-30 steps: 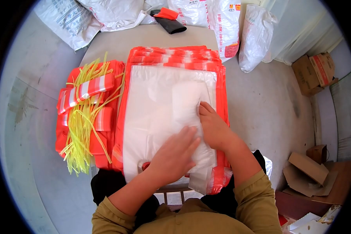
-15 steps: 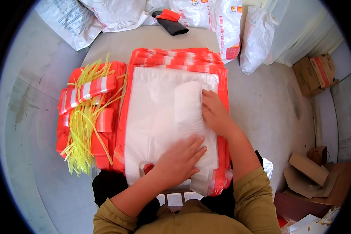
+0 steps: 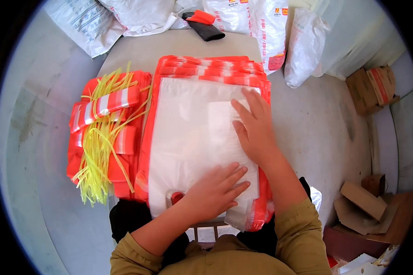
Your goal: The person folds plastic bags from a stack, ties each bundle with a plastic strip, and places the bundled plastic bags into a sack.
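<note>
A translucent white plastic bag lies flat on a stack of red-and-white plastic bags. On its right half rests a whiter rectangular piece; whether it is paper or folded film I cannot tell. My right hand lies over the right edge of that piece, fingers spread and pointing away from me. Closer to my body, my left hand is flat on the bag with its fingers apart. A small opening near my left wrist shows red beneath.
To the left sit folded red bags with yellow plastic strips across them. White sacks and a black-and-red item are at the table's far edge. Cardboard boxes stand on the right.
The white piece, raised and curled at its right edge before, now lies flatter. My right hand has opened from gripping that edge and spread over it. My left hand has slid slightly right.
</note>
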Demonstrator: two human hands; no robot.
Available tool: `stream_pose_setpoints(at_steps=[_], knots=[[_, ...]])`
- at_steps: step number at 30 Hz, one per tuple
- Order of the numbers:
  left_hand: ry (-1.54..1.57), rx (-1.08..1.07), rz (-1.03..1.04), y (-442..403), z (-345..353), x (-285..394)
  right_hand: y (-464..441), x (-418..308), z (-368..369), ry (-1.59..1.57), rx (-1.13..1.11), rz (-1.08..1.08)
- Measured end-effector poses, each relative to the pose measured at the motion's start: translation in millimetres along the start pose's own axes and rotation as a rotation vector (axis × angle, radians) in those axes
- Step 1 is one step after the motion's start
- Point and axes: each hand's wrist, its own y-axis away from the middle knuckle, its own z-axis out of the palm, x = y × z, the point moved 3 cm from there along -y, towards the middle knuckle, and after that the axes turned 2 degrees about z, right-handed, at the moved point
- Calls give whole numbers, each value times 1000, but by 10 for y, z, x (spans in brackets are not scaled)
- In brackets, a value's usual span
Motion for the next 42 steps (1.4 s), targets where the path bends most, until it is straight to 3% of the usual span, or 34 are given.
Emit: stream_pose_setpoints(at_steps=[1,4,7,13,19,25,28,32,34,42], knots=[[12,13,2,3,1,1,0,-86,-81,-43,-23,-63],[35,24,-15,14,38,-8,166,-250,-64,-155,-444,-320],[-18,37,-15,-22,-11,35,277,-261,39,-135,-490,-204],[-23,14,-16,-35,9,70,101,-74,203,-1,-495,-167],[-26,-16,-10,8,78,88,35,112,360,116,-267,59],[111,177,13,17,-73,40,118,197,97,-11,-45,164],[69,455,-187,121,-193,-62,274,186,-160,-174,-76,394],[65,379,-427,141,-251,-233,453,136,-376,-287,-268,514],[122,349,-473,133,-271,-197,554,160,-349,-348,-247,457],[266,328,-523,141,-271,-182,608,311,-318,-591,-288,677]])
